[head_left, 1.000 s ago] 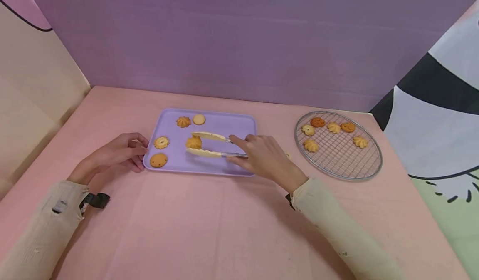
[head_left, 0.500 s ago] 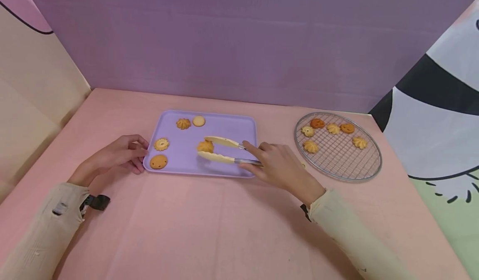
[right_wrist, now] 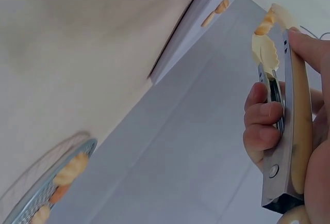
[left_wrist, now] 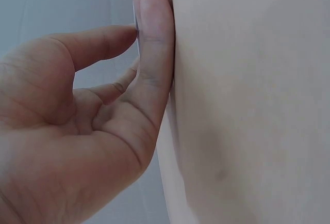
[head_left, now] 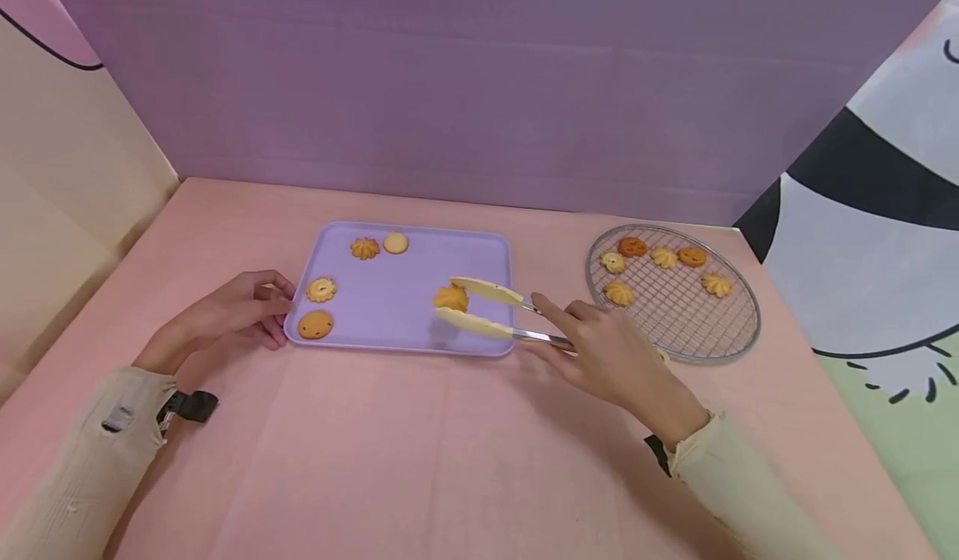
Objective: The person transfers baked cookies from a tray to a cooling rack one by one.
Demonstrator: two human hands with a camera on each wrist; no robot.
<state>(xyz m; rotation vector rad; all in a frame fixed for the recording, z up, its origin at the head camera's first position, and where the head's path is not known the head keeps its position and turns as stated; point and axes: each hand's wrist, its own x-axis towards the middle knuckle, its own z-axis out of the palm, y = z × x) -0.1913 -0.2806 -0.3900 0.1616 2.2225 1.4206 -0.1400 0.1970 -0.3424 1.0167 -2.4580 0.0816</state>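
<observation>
My right hand (head_left: 607,348) grips a pair of tongs (head_left: 547,337) with cream scalloped tips and metal arms. Between the tips is a ridged golden cookie (head_left: 451,299), held over the right part of the lilac tray (head_left: 404,294). The right wrist view shows my fingers curled round the tongs (right_wrist: 289,131) and the cookie (right_wrist: 265,22) at their far end. At the tray's left edge, my left hand (head_left: 243,306) pinches the rim between thumb and fingers; the left wrist view shows the thumb of this hand (left_wrist: 93,105) against the thin edge.
Several cookies stay on the tray, among them a speckled oval one (head_left: 315,324) and a pale round one (head_left: 395,243). A round wire cooling rack (head_left: 697,327) to the right bears several more. A purple wall (head_left: 479,86) stands behind the pink tabletop (head_left: 375,443).
My right hand has drawn the tongs and the held cookie to the right across the tray. The left hand has stayed at the tray's edge.
</observation>
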